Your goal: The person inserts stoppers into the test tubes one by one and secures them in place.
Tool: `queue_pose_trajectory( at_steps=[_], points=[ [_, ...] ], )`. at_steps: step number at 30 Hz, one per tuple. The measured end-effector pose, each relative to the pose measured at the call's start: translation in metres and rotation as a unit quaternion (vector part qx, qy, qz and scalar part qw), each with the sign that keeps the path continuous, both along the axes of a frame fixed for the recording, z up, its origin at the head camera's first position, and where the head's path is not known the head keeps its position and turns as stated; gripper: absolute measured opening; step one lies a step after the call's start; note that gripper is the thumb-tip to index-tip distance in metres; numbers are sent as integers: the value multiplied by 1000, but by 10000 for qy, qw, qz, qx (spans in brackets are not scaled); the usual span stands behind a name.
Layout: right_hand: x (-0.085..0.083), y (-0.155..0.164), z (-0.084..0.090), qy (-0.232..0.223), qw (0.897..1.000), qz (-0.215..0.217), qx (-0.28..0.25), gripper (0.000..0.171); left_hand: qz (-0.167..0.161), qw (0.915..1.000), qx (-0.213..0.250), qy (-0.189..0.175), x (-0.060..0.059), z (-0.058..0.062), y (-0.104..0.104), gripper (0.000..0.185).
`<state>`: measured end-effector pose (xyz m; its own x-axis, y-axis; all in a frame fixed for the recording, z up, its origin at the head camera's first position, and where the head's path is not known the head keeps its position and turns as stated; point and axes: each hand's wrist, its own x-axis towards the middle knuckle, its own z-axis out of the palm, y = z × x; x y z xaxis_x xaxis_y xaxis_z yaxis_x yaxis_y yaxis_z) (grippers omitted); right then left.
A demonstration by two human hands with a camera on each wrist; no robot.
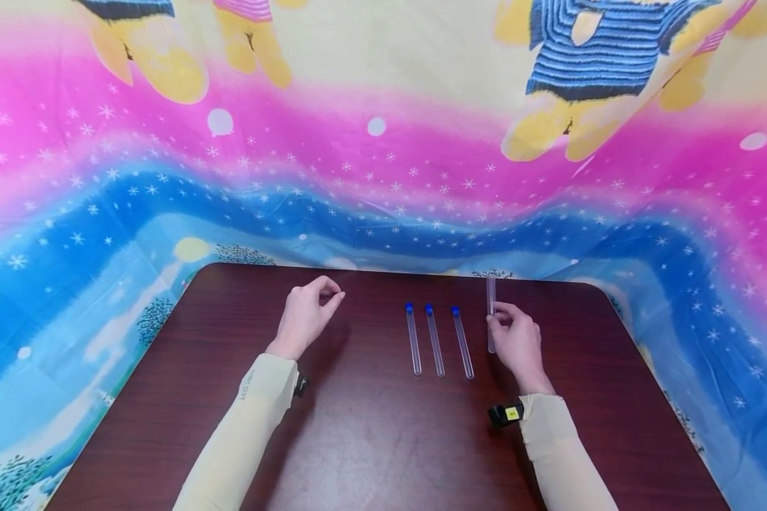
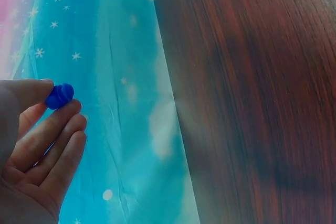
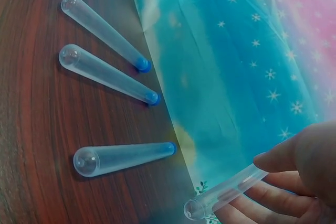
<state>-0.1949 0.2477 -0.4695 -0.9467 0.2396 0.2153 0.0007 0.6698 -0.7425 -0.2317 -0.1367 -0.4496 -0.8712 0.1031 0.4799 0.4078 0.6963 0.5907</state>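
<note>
In the left wrist view, my left hand (image 2: 42, 145) pinches a small blue cap (image 2: 61, 96) between thumb and fingertips. The same left hand (image 1: 303, 316) is held over the table's left half in the head view, where the cap is hidden by the fingers. My right hand (image 1: 518, 341) grips a clear test tube (image 1: 491, 294) by its middle, held roughly upright, with no cap on its visible upper end. The tube's rounded bottom (image 3: 195, 210) points toward the camera in the right wrist view. The two hands are far apart.
Between the hands, three clear test tubes (image 1: 434, 348) with blue caps lie side by side on the dark wooden table (image 1: 358, 440). Their capped ends face the far edge. A patterned cloth (image 1: 358, 184) hangs behind and around the table.
</note>
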Motion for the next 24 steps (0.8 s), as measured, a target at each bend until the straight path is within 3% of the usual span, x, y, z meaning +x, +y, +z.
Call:
queue_pose_trajectory(
  at_steps=[10,15,24],
  points=[
    [1,-7,1,-38,9999,104,-108,32,-66,9998,90,-169,0,2,4,16],
    [2,-10,0,14,9998,141,-141,32,-70,9999,-111,-107,-1,3,5,25],
    [1,-14,0,51,9997,169,-176,32,-120,9996,-234,89,-2,5,6,22]
  ],
)
